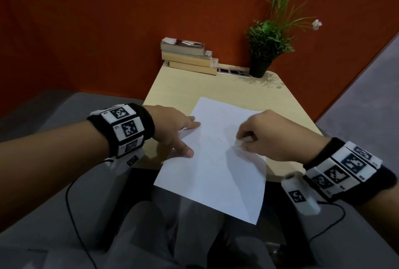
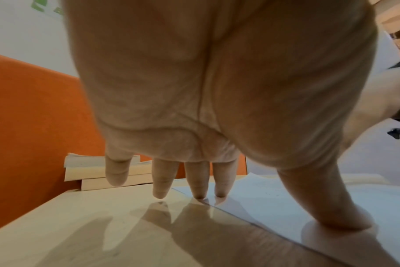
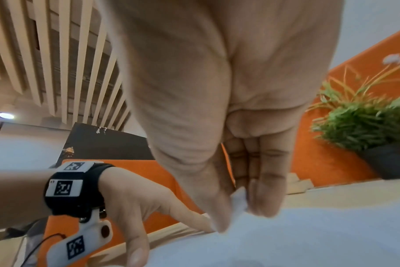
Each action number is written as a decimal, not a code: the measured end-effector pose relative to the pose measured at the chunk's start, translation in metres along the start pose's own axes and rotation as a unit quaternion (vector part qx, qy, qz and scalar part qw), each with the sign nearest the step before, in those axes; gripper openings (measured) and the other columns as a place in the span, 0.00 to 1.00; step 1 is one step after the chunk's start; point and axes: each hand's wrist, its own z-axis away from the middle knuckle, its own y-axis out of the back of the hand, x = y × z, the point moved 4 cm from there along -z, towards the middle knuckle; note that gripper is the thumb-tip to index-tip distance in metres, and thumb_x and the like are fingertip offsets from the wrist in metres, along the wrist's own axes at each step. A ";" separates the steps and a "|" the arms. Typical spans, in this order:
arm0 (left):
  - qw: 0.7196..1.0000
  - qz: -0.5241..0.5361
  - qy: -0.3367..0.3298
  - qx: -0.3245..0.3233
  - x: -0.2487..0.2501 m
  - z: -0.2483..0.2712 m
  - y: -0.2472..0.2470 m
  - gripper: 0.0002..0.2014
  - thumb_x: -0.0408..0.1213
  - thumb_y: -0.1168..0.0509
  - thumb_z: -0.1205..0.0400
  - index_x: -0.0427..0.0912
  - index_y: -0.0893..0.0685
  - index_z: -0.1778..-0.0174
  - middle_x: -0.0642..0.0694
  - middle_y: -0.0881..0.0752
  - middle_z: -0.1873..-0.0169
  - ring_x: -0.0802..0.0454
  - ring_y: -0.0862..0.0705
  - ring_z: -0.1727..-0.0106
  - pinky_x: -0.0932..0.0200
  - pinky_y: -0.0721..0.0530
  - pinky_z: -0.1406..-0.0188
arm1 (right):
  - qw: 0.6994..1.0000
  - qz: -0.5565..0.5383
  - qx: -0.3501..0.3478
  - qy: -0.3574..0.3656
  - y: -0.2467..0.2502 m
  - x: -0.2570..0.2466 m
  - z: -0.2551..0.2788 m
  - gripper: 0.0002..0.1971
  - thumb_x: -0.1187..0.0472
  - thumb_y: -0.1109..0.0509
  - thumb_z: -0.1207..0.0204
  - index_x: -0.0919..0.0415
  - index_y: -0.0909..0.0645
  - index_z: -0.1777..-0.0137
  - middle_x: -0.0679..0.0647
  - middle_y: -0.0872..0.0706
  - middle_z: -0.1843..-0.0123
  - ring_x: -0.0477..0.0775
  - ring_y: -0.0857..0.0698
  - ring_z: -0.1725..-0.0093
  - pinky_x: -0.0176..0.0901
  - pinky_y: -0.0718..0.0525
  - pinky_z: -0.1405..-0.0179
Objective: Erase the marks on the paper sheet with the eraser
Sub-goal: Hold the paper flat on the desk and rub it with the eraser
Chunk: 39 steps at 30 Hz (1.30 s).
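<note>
A tall orange cloth wall stands behind the pale wooden tabletop. Grey floor lies beside it. The light is dim.

Table: pale wood top, rounded far corners. Books: stack of three at 12 o'clock on the table, against the orange wall, stepped so that each lower one juts further right. Socket strip just right of the books. Potted plant at 1 o'clock, black pot, green leaves, small pale flowers. Grey sofa at 8 o'clock.
</note>
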 end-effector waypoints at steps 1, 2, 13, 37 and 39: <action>1.000 -0.009 0.004 -0.001 0.000 -0.001 -0.001 0.57 0.81 0.36 0.28 0.62 0.52 0.07 0.62 0.50 0.09 0.44 0.42 0.10 0.39 0.38 0.14 | 1.000 -0.011 0.018 0.013 0.002 -0.007 -0.007 0.10 0.58 0.26 0.18 0.53 0.07 0.40 0.44 0.06 0.46 0.49 0.13 0.48 0.41 0.16 0.47; 1.000 -0.019 0.008 -0.001 -0.001 -0.002 -0.001 0.58 0.82 0.37 0.29 0.62 0.53 0.08 0.62 0.50 0.09 0.43 0.42 0.10 0.37 0.39 0.15 | 0.999 -0.020 0.031 0.025 0.003 -0.014 -0.016 0.10 0.57 0.26 0.18 0.54 0.07 0.40 0.45 0.06 0.46 0.50 0.13 0.46 0.43 0.15 0.45; 0.999 -0.035 0.020 -0.007 0.001 0.002 -0.005 0.58 0.82 0.41 0.29 0.61 0.59 0.08 0.62 0.53 0.09 0.41 0.51 0.08 0.26 0.58 0.13 | 0.999 0.020 0.000 0.037 -0.018 -0.048 -0.065 0.06 0.59 0.29 0.23 0.58 0.11 0.52 0.55 0.12 0.56 0.61 0.14 0.52 0.57 0.10 0.55; 0.999 -0.034 0.031 -0.003 -0.001 -0.001 -0.005 0.60 0.84 0.41 0.32 0.62 0.58 0.08 0.62 0.48 0.09 0.42 0.44 0.09 0.22 0.58 0.15 | 0.998 0.031 0.026 0.039 -0.017 -0.054 -0.077 0.04 0.61 0.29 0.22 0.56 0.12 0.56 0.54 0.16 0.61 0.63 0.14 0.55 0.49 0.19 0.63; 0.999 -0.028 0.033 -0.003 -0.003 -0.003 -0.006 0.61 0.85 0.41 0.33 0.63 0.57 0.08 0.60 0.44 0.09 0.41 0.42 0.09 0.22 0.58 0.15 | 0.997 0.044 0.027 0.052 -0.019 -0.058 -0.077 0.05 0.62 0.30 0.23 0.60 0.13 0.57 0.55 0.16 0.62 0.64 0.15 0.57 0.51 0.19 0.65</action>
